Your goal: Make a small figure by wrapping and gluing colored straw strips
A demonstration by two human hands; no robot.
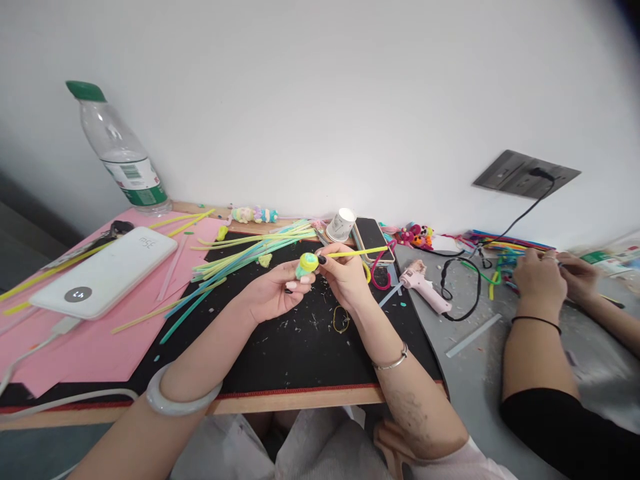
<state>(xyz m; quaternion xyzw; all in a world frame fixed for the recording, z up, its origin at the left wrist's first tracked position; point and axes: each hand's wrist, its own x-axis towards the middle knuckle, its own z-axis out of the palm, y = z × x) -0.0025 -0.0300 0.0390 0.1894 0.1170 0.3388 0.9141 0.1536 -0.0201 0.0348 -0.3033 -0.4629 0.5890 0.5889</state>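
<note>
My left hand (281, 291) is closed on a small yellow and mint-green pipe-cleaner figure (309, 263), held up over the black mat (280, 360). Right beside it, my right hand (345, 275) pinches a yellow pipe cleaner (357, 252) whose free length sticks out to the right. The fingertips of both hands nearly meet at the figure. Whether the yellow pipe cleaner is joined to the figure, I cannot tell. Loose green, yellow and blue pipe cleaners (240, 257) lie fanned out behind my left hand.
A white power bank (107, 270) rests on pink sheets (115, 337) at left, near a plastic bottle (123, 150). Behind my hands stand a paper cup (341, 225) and a phone (373, 237). A corded glue gun (425, 288) lies at right, near another person's hands (543, 280).
</note>
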